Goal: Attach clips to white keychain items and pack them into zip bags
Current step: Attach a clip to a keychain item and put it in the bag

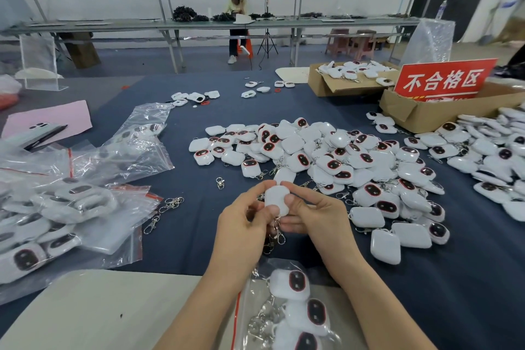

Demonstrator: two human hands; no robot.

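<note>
**Keychain held at table centre**

Filled zip bags (56, 207) lie left. Left hand (241, 219) and right hand (309, 213) each grip pinching one white keychain (277, 200); its clip (277, 231) hangs below, apparently attached. Loose keychain pile (326, 156) lies far right.

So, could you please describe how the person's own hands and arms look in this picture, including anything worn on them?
Both forearms are bare as far as the frame shows: no sleeves, gloves, watch or bracelet in view. The left hand and the right hand show no rings on the fingers that can be seen. The fingernails look short and unpainted. Nothing is marked or taped on either arm.
</note>
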